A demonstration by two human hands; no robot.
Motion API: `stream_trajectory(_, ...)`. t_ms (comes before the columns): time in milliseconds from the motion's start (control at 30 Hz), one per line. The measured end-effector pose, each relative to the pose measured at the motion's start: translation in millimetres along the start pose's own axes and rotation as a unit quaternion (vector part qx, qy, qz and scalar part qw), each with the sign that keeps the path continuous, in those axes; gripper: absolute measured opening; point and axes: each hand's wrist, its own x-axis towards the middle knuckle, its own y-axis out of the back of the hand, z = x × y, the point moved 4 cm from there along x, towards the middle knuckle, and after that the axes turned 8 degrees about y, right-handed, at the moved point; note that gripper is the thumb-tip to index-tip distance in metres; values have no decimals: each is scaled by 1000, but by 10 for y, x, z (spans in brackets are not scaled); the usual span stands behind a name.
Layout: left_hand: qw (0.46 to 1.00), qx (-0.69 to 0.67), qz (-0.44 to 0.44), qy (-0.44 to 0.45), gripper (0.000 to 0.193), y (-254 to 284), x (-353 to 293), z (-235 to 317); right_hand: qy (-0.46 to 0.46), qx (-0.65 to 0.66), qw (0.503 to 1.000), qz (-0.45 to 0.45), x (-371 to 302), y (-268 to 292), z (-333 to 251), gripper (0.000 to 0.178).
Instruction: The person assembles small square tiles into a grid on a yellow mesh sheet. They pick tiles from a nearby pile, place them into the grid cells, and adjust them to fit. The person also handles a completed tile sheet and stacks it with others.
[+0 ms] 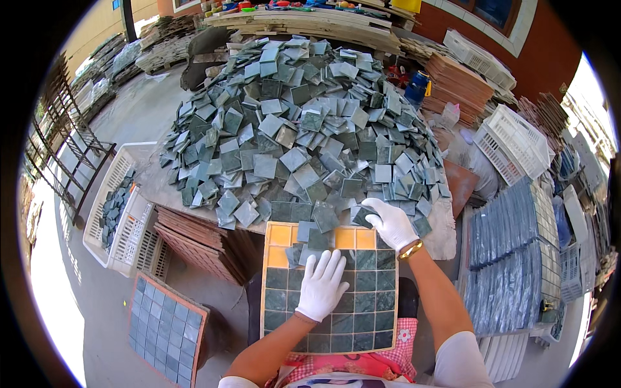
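Note:
A square wooden-edged grid tray (264,291) rests across my lap. Dark green stone tiles (365,302) fill its lower rows, while yellow cells (279,234) show along the top. My left hand (321,288), in a white glove, lies on the tiles with its fingers stretched out. Just above its fingertips, a few loose tiles (317,239) sit askew over the yellow cells. At the tray's upper right corner my right hand (392,224), also gloved, pinches a dark tile (359,215) between thumb and fingers. Beyond the tray rises a big heap of loose tiles (291,123) on a table.
To the left stand a white crate (123,213) of tile pieces, stacked reddish trays (200,242) and a filled tile panel (165,326). On the right are stacked tile sheets (504,258), white crates (514,143) and a blue bottle (417,87).

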Motion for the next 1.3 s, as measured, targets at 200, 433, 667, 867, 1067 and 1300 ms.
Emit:
stream_trajectory(200,993,12,53,104,81,126,447,-426,39,-47,995,-75,-297,-132,404,23)
stream_trajectory(433,987,7,63,151,63,140,618,-890,12,-132,989,-67,-419,-336,208,34)
stream_trajectory(667,983,58,31,172,86,200,193,-485,42,-130,988,-77,-395,-321,-147,49)
stream_trajectory(867,985,54,54,153,79,199,324,-692,81,-156,983,-53,135,-668,-398,68)
stream_trajectory(1067,990,39,70,119,77,254,503,-974,29,-148,988,-37,415,-818,-89,50)
stream_trajectory(1300,990,27,87,110,75,225,591,-1109,-237,141,948,157,244,-522,432,65)
